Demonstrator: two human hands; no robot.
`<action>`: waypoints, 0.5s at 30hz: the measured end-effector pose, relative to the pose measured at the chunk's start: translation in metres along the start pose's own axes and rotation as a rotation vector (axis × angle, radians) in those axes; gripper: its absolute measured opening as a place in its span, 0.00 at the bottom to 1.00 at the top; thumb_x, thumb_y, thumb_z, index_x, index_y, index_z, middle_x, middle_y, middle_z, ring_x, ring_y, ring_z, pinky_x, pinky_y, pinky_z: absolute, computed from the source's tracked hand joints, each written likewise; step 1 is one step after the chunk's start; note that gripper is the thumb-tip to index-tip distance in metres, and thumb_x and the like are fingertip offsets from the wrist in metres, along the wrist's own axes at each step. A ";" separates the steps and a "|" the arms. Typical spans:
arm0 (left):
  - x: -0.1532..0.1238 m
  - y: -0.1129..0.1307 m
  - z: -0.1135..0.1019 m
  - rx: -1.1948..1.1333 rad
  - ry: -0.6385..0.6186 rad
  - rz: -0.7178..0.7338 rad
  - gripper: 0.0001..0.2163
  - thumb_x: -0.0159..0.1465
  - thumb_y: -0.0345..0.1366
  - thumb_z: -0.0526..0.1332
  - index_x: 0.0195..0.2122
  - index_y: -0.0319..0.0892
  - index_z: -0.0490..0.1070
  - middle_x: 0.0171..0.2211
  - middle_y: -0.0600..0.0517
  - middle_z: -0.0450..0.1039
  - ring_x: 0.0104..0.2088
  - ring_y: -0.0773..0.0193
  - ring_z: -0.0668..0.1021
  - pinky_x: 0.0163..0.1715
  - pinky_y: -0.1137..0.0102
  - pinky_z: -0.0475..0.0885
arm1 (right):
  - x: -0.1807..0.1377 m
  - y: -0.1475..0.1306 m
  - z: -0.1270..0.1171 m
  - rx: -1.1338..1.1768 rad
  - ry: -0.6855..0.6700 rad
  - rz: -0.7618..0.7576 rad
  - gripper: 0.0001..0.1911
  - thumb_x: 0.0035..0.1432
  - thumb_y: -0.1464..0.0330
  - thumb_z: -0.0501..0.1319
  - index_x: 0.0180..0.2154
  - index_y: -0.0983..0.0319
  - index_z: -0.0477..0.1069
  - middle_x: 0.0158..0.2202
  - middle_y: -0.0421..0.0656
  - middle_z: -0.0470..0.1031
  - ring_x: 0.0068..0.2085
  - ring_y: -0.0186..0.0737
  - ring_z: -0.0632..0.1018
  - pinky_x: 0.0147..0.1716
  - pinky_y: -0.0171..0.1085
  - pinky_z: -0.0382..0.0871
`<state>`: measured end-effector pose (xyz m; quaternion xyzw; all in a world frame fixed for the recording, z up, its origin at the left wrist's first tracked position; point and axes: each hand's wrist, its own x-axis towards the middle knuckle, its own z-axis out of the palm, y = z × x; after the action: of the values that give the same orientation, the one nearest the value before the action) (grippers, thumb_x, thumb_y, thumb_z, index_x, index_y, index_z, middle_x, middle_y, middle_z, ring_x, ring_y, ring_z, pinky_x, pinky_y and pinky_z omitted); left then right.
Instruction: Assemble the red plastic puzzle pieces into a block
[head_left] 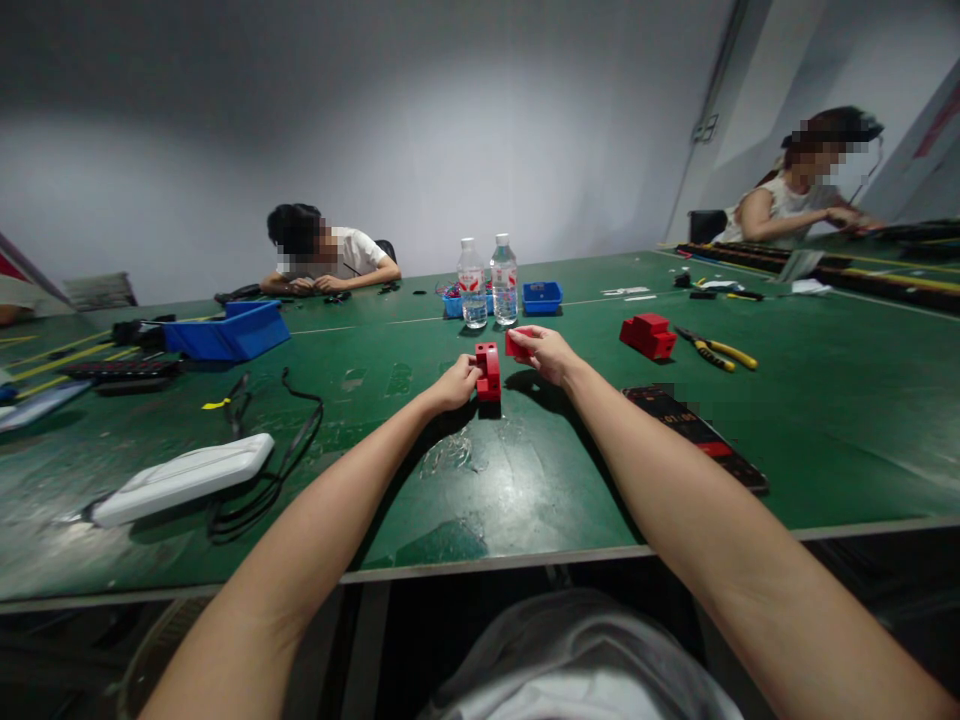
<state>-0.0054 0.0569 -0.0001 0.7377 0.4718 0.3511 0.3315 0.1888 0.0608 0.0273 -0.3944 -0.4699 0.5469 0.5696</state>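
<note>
My left hand is closed on a red block-shaped part with a curved recess and small holes, which stands upright on the green table. Just to its right, my right hand pinches a smaller flat red piece, held slightly above the table and apart from the first part. The fingers cover some of both pieces. Farther right lies another red block, touched by neither hand.
Pliers and a phone lie at right. Two water bottles stand ahead beside a small blue tray. At left are a blue bin, a white corded device and black cable. Two people sit across the table.
</note>
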 end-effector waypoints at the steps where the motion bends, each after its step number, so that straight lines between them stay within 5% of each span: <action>1: 0.000 0.000 0.000 -0.001 -0.004 0.000 0.08 0.63 0.33 0.53 0.42 0.38 0.64 0.45 0.44 0.74 0.45 0.58 0.75 0.52 0.61 0.67 | 0.000 -0.001 0.001 0.014 0.022 0.015 0.08 0.50 0.75 0.68 0.29 0.63 0.70 0.25 0.38 0.74 0.25 0.29 0.74 0.26 0.28 0.68; 6: -0.001 0.002 0.000 -0.001 -0.013 0.002 0.07 0.63 0.33 0.53 0.42 0.39 0.63 0.43 0.45 0.74 0.44 0.59 0.76 0.51 0.60 0.68 | 0.001 -0.009 0.004 0.135 0.090 0.097 0.14 0.65 0.64 0.57 0.27 0.63 0.67 0.18 0.36 0.66 0.16 0.26 0.64 0.13 0.26 0.56; 10: -0.002 0.004 0.000 0.008 -0.020 0.006 0.06 0.64 0.33 0.51 0.41 0.40 0.62 0.42 0.45 0.74 0.43 0.59 0.76 0.50 0.61 0.68 | 0.000 -0.014 0.003 0.197 0.031 0.175 0.19 0.69 0.63 0.51 0.25 0.63 0.63 0.14 0.33 0.59 0.12 0.24 0.55 0.10 0.25 0.45; 15: -0.001 0.002 0.000 0.009 -0.028 0.007 0.07 0.64 0.33 0.51 0.42 0.40 0.62 0.41 0.46 0.74 0.43 0.59 0.76 0.51 0.61 0.67 | -0.002 -0.016 0.006 0.183 0.024 0.197 0.18 0.68 0.63 0.52 0.25 0.63 0.62 0.13 0.32 0.59 0.11 0.23 0.53 0.09 0.25 0.44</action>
<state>-0.0045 0.0553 0.0010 0.7457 0.4662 0.3396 0.3335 0.1871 0.0573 0.0440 -0.3916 -0.3704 0.6359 0.5524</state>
